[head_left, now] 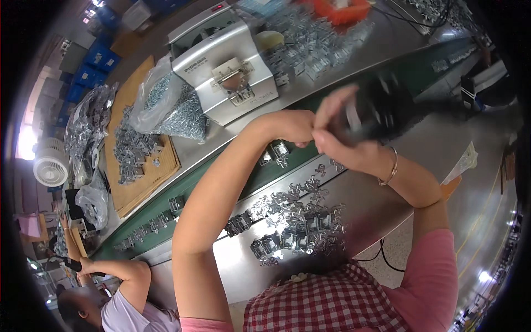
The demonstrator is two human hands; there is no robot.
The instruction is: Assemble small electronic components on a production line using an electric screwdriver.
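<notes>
Over the green conveyor belt point(207, 177), my left hand point(298, 127) is closed, its fingertips curled under. Whatever it may hold is hidden. Just right of it, my right hand point(348, 141) is wrapped around a black tool point(381, 105) that is smeared by motion, so I cannot make out its exact kind. The fingers of both hands meet or nearly meet. Below my left hand, small metal brackets point(275, 154) rest on the belt. A loose heap of shiny metal clips and brackets point(301, 221) covers part of the steel tabletop nearer my body.
Beyond the belt stands a silver screw-feeder machine point(224, 72). Left of it are a plastic bag of screws point(177, 113) and cardboard point(163, 160) with metal parts. More brackets point(315, 44) lie behind, by an orange bin point(343, 11). A co-worker point(105, 301) works at lower left.
</notes>
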